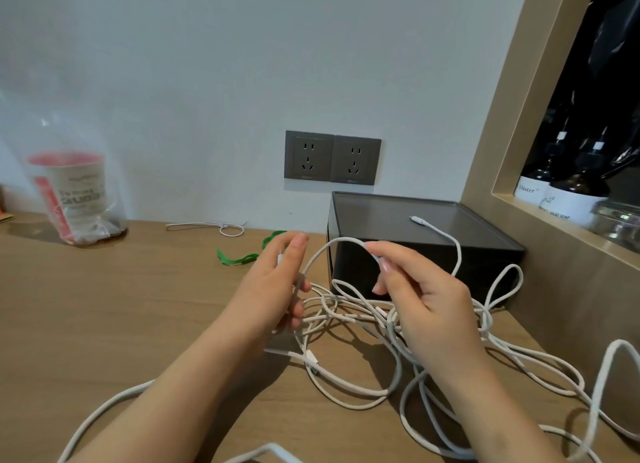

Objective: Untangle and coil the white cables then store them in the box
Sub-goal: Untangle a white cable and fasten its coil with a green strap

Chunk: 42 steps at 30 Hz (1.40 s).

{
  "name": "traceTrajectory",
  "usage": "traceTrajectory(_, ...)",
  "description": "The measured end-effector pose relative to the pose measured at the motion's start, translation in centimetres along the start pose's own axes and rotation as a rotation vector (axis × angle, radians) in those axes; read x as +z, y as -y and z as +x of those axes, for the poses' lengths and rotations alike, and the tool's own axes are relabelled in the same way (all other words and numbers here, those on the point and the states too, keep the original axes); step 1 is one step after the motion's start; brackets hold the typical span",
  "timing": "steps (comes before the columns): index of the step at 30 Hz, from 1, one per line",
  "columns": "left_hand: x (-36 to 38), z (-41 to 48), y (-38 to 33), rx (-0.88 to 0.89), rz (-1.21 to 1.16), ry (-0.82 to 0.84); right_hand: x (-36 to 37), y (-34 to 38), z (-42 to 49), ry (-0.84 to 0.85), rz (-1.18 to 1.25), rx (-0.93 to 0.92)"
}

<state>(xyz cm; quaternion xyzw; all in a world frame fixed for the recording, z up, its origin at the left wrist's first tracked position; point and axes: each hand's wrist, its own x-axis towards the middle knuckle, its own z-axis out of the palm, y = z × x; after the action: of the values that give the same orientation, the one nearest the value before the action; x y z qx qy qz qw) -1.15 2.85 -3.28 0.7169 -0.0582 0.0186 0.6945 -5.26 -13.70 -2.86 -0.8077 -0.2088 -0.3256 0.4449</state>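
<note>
A tangle of white cables (349, 319) lies on the wooden desk in front of a dark grey lidded box (412, 220). One cable end with its plug (417, 220) rests on the box lid. My left hand (277, 286) grips a white cable, its fingers curled round it. My right hand (415, 289) pinches the same cable near the top of a loop that arches between both hands, just in front of the box. More loops trail to the right and toward the near edge.
A thin white cord (221, 227) and a green strip (249, 254) lie near the wall. A cup in a clear plastic bag (74, 199) stands at the far left. Two wall sockets (332, 159) sit above the box. A wooden-framed niche holds dark bottles (568, 192) on the right.
</note>
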Motion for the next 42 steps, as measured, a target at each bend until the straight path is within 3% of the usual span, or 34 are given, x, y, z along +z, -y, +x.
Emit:
traceTrajectory(10, 0.1, 0.2, -0.2, -0.044, -0.084, -0.012, 0.2, 0.0, 0.1, 0.096, 0.103, 0.241)
traceTrajectory(20, 0.3, -0.1, -0.3, -0.149, -0.15, 0.033, 1.4, 0.0, -0.4, 0.274, -0.04, 0.038)
traceTrajectory(29, 0.0, -0.2, 0.1, -0.019, 0.002, 0.022, 2.2, -0.8, -0.7, 0.266, -0.186, -0.065)
traceTrajectory(37, -0.2, 0.8, -0.1, -0.021, -0.251, -0.191, 2.2, -0.8, -0.8, 0.277, -0.207, -0.093)
traceTrajectory(42, -0.1, 0.4, -0.6, -0.09, -0.529, -0.17, 2.2, -0.9, -0.7, 0.297, -0.21, -0.121)
